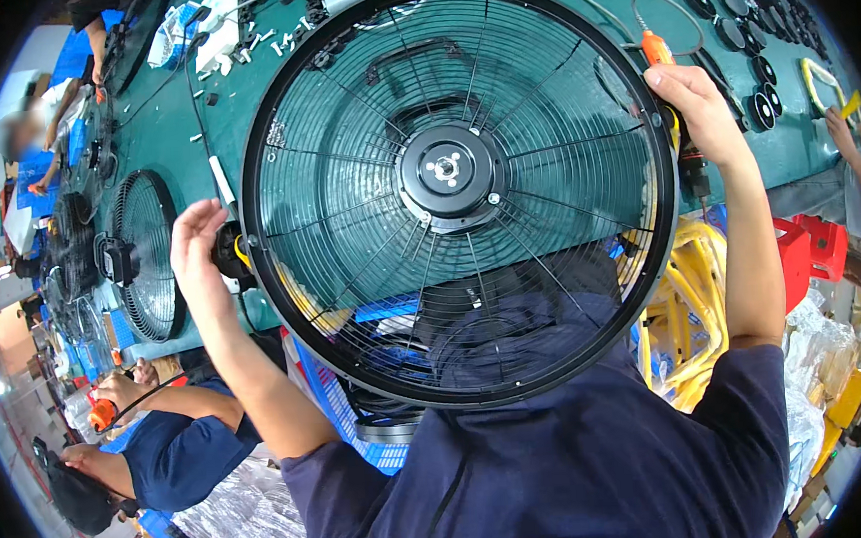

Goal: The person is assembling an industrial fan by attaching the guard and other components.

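A large round black wire fan guard (564, 187) is raised in front of me, with a round black motor (450, 177) at its middle. No blades can be made out behind the wires. At its upper right rim my right hand (699, 114) grips the edge, thumb on the outer ring. My left hand (197, 244) is off the left rim, its fingers stretched and slightly curved, with nothing visible in them. A black-and-yellow part (235, 251) shows between that hand and the rim. Just above the right hand is an orange-handled tool (656, 48) with a cable.
Loose white and black small parts (239, 44) lie across the green table (573, 24). Black round caps (746, 33) crowd the far right. Another fan guard (149, 255) stands at left, near a co-worker (180, 442) holding an orange tool. Red bins (809, 256) stand at right.
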`<state>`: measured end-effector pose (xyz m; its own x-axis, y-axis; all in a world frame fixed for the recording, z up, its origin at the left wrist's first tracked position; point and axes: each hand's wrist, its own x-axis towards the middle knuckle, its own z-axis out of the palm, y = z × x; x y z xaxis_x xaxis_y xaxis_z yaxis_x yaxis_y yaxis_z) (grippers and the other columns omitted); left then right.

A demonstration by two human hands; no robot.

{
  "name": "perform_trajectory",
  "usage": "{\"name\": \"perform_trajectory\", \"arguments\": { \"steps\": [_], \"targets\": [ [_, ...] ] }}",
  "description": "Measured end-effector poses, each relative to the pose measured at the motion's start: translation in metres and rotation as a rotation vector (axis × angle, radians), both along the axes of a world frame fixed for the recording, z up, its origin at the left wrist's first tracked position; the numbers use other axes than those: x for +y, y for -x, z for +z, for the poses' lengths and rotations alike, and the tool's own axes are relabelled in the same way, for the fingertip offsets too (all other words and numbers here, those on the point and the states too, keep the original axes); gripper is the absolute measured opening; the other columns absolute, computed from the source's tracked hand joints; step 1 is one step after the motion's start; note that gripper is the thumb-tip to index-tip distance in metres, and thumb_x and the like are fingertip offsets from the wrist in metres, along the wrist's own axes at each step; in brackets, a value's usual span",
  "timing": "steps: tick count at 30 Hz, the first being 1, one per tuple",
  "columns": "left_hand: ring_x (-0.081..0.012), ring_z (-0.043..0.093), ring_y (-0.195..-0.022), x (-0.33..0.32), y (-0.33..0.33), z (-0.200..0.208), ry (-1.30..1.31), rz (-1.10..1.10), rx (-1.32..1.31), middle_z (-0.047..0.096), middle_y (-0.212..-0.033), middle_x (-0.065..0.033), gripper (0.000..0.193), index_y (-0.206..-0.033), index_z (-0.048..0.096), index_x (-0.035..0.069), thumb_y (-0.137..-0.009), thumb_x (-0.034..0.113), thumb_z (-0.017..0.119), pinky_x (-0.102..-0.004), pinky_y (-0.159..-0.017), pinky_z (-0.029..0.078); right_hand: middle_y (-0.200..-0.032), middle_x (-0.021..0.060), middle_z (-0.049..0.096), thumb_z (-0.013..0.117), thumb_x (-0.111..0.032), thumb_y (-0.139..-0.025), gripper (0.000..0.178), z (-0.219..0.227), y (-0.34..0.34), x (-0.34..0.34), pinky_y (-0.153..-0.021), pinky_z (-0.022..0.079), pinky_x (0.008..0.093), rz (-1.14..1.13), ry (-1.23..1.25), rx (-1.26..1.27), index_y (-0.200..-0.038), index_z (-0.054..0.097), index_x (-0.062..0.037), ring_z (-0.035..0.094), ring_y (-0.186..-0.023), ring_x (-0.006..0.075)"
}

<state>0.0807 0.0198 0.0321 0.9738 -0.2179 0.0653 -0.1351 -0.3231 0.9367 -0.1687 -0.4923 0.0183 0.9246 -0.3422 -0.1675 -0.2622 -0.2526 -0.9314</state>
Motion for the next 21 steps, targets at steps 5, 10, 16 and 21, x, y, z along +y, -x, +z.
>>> {"name": "perform_trajectory", "arguments": {
  "steps": [5,10,16,21],
  "targets": [
    [-0.0151,0.062,-0.068,-0.014,-0.002,-0.001,-0.273,0.068,0.339,0.067,-0.077,-0.0088,0.041,-0.1,0.067,-0.004,-0.104,0.03,0.044,-0.0271,-0.063,0.047,-0.076,-0.0012,0.063,0.053,-0.034,-0.103,0.04,-0.008,0.006,-0.01,-0.066,0.044,0.0225,0.012,0.084,-0.018,-0.086,0.068,-0.0016,0.054,-0.069,0.0052],
    [-0.0173,0.064,-0.085,0.025,0.013,-0.073,0.148,-0.051,-0.25,0.067,-0.093,-0.0122,0.048,-0.105,0.063,-0.007,-0.103,0.031,0.034,-0.029,-0.081,0.05,-0.082,-0.0022,0.066,0.06,-0.033,-0.099,0.035,0.0,-0.005,-0.001,-0.077,0.044,0.0229,-0.132,-0.018,0.008,-0.094,0.07,0.001,0.055,-0.079,0.0057],
    [-0.0214,0.065,-0.099,0.004,0.012,-0.027,0.025,-0.03,-0.165,0.068,-0.106,-0.0135,0.034,-0.112,0.063,-0.006,-0.097,0.018,0.044,-0.0332,-0.093,0.048,-0.081,-0.003,0.065,0.057,-0.032,-0.101,0.036,0.004,-0.007,-0.008,-0.076,0.043,0.0229,0.077,0.004,0.029,-0.089,0.069,-0.0006,0.054,-0.077,0.0048],
    [-0.015,0.065,-0.074,-0.016,0.003,0.013,-0.342,0.06,0.342,0.069,-0.081,-0.0083,0.046,-0.102,0.068,-0.004,-0.102,0.038,0.048,-0.0291,-0.071,0.051,-0.08,-0.0027,0.065,0.057,-0.031,-0.101,0.035,0.0,0.003,-0.007,-0.075,0.043,0.0225,0.008,0.062,0.026,-0.088,0.069,-0.0008,0.054,-0.077,0.0046]
  ]
}}
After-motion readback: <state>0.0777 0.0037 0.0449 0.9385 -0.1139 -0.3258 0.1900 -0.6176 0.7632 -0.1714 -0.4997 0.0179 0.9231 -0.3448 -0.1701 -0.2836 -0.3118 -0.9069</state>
